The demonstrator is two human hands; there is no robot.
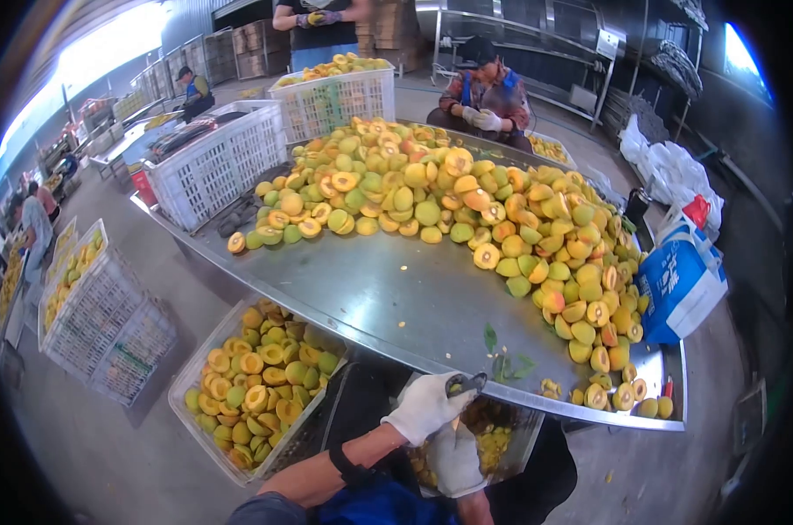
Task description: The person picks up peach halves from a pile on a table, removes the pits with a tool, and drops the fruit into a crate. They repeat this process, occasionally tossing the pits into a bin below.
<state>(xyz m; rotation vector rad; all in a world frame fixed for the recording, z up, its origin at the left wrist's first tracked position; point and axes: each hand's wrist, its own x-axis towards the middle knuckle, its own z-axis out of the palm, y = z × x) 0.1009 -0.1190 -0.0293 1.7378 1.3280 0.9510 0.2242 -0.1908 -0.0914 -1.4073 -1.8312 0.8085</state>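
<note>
My left hand [431,407], in a white glove, is at the table's front edge, closed around a small dark object [468,383] whose kind I cannot make out. My right hand [456,459], also gloved, is just below it over a bin [528,446] holding yellow pieces. Its fingers look curled together; anything in them is hidden. A large heap of peaches [414,179], many cut in half, curves across the metal table [353,280]. Peach halves [261,376] fill a white crate [191,367] on the left.
Green leaves [506,359] lie near the front edge. A blue-and-white bag [681,280] hangs at the table's right end. White crates [217,166] stand at the back left, with stacked crates [108,332] on the floor. A person [488,92] sits opposite; another [318,26] stands behind.
</note>
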